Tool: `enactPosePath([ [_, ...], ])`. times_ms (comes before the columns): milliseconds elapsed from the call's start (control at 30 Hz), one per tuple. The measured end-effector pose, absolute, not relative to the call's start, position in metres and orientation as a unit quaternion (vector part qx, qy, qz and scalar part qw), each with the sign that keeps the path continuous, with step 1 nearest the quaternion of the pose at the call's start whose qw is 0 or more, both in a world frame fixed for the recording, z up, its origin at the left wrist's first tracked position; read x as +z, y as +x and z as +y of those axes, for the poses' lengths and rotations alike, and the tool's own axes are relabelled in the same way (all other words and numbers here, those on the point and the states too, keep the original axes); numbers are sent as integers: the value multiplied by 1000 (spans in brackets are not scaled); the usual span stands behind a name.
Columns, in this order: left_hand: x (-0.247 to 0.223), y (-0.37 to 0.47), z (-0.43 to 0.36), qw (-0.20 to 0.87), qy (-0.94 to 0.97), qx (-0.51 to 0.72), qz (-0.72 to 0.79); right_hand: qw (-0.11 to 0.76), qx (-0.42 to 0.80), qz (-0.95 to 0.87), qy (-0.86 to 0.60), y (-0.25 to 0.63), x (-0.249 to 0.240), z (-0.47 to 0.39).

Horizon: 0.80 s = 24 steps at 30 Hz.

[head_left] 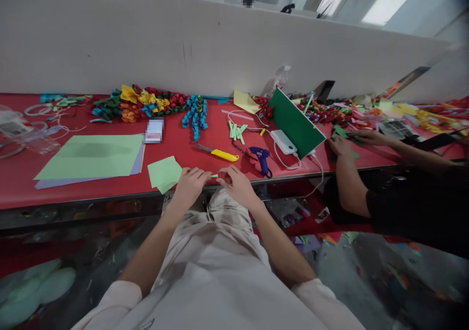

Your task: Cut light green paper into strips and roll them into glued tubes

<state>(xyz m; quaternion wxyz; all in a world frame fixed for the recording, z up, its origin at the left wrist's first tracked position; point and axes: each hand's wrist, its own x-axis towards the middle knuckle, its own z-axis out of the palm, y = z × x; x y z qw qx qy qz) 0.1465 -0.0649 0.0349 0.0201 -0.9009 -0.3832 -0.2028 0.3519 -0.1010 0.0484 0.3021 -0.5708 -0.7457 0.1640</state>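
Between my left hand and my right hand, at the table's front edge, a small pale green paper strip is pinched by its two ends. The fingers of both hands are closed on it. A light green paper sheet lies just left of my left hand. Beyond the hands rests a yellow utility knife with its blade pointing left. A purple glue gun lies to the right of my right hand. Farther back is a small pile of cut green strips.
Large green sheets lie at left near a phone. Colourful paper flowers and blue paper chains line the back. A green board leans behind a white power bank with cables. At right, a co-worker's hands handle green paper.
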Motion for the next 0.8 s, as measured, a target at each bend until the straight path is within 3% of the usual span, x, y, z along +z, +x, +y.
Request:
enactPosePath([
  [167, 33, 110, -65, -43, -854, -254, -452, 411, 147, -694, -573, 378, 44, -107],
  [333, 41, 58, -64, -48, -727, -320, -606, 542, 5, -487, -685, 419, 47, -130],
  [433, 48, 56, -69, -70, -720, -339, -602, 487, -6, -537, -689, 413, 62, -138],
  [600, 54, 100, -85, -198, -838, -298, -412, 249, 39, -779, -575, 355, 85, -128],
  [700, 58, 112, -91, -189, -843, -310, -397, 213, 44, -840, -498, 333, 90, -115],
  [800, 63, 102, -89, -133, -809, -363, -443, 249, 70, -848, -462, 337, 94, -90],
])
